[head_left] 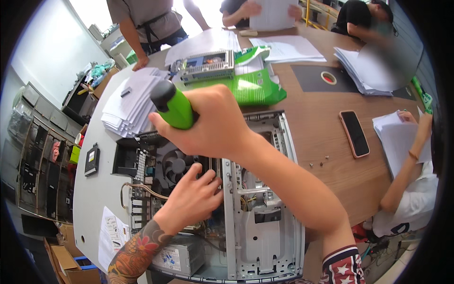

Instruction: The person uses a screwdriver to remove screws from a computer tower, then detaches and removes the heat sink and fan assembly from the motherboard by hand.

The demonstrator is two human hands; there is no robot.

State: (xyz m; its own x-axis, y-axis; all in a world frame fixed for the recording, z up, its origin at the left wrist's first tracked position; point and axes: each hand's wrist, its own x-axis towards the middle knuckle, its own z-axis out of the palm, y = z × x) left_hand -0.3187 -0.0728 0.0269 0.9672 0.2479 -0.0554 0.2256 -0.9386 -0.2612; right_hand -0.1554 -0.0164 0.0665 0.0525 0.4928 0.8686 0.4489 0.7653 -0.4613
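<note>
An opened desktop computer case (289,156) lies in front of me with its inside showing. My right hand (220,120) is closed round the thick green handle of a screwdriver (179,111), its black end up. The tool's lower part is hidden behind my hand. Just below, my left hand (191,196) reaches into the case, fingers bent and apart, close to a dark cooling fan (175,164). I cannot make out what its fingertips touch. A silver power supply (182,255) sits by my left forearm.
Several small screws (321,164) and a phone (353,134) lie on the table (326,194) at right. Behind the case are a metal drive unit (208,66), a green bag (255,87) and paper stacks (135,102). A black drive (92,160) lies left. Other people surround the table.
</note>
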